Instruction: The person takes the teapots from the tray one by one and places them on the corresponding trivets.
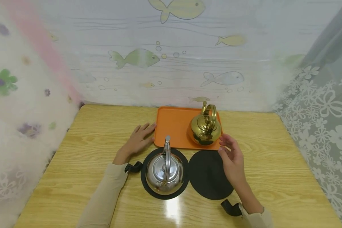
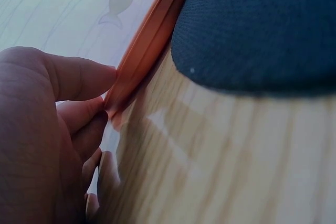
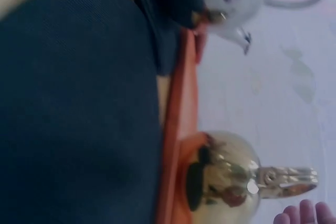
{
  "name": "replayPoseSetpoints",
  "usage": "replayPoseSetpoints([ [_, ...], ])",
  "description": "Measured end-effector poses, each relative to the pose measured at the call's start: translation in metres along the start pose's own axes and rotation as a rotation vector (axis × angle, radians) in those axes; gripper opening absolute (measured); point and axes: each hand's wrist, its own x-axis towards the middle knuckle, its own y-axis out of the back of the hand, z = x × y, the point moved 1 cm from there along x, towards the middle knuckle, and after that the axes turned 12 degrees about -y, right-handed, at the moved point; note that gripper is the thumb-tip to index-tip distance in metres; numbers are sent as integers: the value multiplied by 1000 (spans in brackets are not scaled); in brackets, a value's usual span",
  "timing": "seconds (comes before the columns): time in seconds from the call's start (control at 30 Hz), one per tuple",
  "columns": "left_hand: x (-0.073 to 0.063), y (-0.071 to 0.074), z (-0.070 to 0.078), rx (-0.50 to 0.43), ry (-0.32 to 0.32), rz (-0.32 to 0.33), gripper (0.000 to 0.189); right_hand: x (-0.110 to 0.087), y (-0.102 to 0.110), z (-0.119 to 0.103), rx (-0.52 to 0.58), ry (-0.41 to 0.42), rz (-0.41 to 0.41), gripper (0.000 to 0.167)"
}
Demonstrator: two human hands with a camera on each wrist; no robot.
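Observation:
My left hand (image 1: pixel 138 139) lies at the left edge of an orange tray (image 1: pixel 174 125), its fingers loosely extended. In the left wrist view, the thumb and fingertips (image 2: pixel 107 74) touch the tray's rim. Toward the tray's right side stands a shiny gold kettle (image 1: pixel 199 127), its arched handle upright. My right hand (image 1: pixel 233 158) is by the tray's right front corner, close to the kettle, with relaxed, slightly bent fingers and nothing held. Part of that hand shows at the lower right corner of the right wrist view, beside the kettle handle (image 3: pixel 286 176).
In front of the tray, a silver kettle (image 1: pixel 154 174) sits on a round black mat (image 1: pixel 186 171). A second round black mat (image 1: pixel 208 175) lies to its right, bearing nothing. The wood-grain table (image 1: pixel 273 158) meets a fish-patterned curtain (image 1: pixel 102 57) at the back.

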Motion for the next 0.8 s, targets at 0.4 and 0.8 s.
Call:
replayPoseSetpoints([
  [0.4,-1,0,-3,8,-7,6,64,46,0,-25,93,-107,-11,47],
  [0.8,0,-1,-4,6,1,-2,63,67,-17,-29,185,-136,-134,48],
])
